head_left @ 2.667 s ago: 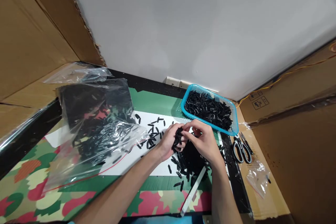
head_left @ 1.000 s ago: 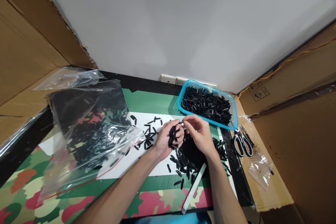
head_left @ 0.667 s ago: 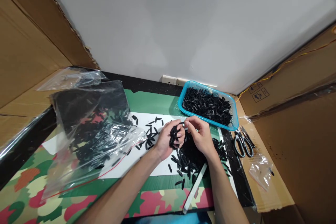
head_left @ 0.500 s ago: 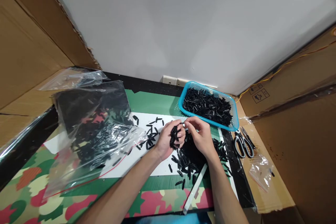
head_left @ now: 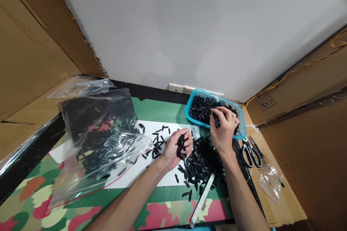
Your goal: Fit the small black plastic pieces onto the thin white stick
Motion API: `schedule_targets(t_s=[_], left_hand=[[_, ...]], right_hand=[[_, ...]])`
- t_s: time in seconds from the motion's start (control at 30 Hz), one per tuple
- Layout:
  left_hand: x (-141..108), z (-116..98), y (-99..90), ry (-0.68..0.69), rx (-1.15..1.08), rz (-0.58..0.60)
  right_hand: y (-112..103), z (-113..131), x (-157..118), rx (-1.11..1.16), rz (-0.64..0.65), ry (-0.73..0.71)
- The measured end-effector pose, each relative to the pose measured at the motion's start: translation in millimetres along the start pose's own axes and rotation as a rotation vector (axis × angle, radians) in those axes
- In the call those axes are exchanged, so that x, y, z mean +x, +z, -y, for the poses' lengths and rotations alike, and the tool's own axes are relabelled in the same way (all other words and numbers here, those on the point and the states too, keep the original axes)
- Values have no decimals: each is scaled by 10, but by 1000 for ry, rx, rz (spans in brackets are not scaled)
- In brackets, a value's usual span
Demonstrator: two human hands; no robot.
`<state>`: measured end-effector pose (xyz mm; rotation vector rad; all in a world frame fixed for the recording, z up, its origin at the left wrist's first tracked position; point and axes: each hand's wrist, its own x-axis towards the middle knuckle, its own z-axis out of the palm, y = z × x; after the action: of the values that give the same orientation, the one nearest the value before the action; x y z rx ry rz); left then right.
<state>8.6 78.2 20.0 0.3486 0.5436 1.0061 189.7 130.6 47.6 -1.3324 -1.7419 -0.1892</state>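
Observation:
My left hand (head_left: 177, 147) is curled around a bunch of small black pieces (head_left: 181, 146); they look like short ridged strips. It hangs above the white sheet (head_left: 168, 178), beside a loose heap of the same pieces (head_left: 202, 160). My right hand (head_left: 223, 128) is over the blue plastic basket (head_left: 242, 124), which holds many more of these pieces. Its thumb and index fingertip come close together with a small dark piece between them, hard to make out against the black pieces behind.
Several scattered pieces (head_left: 157, 140) lie on the sheet's left side. A large clear zip bag (head_left: 100, 144) covers the left. A white flat strip (head_left: 202, 200) lies in front of the heap. Scissors (head_left: 251, 153) and a small plastic bag (head_left: 271, 182) are at right, beside cardboard walls.
My right hand has left my left fist and moved right and away from me, over the basket. My left hand stays closed around its bunch. The view has shifted slightly.

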Motion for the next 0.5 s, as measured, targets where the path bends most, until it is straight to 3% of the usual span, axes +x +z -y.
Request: schedule_targets(t_s=[0.1,0.23,0.37,0.5], left_hand=[[9,4,-5,-8,-7,-14],[44,27,-14,8,-14,-227],[63,43,6,105,-15,-310],[56,43,33,82,8,-335]], right_hand=[[37,88,-126,182,1,-167],[102,270,-395,421,159,-371],[117,364,-508,578,278,-305],[99,367,-493,660,311,-199]])
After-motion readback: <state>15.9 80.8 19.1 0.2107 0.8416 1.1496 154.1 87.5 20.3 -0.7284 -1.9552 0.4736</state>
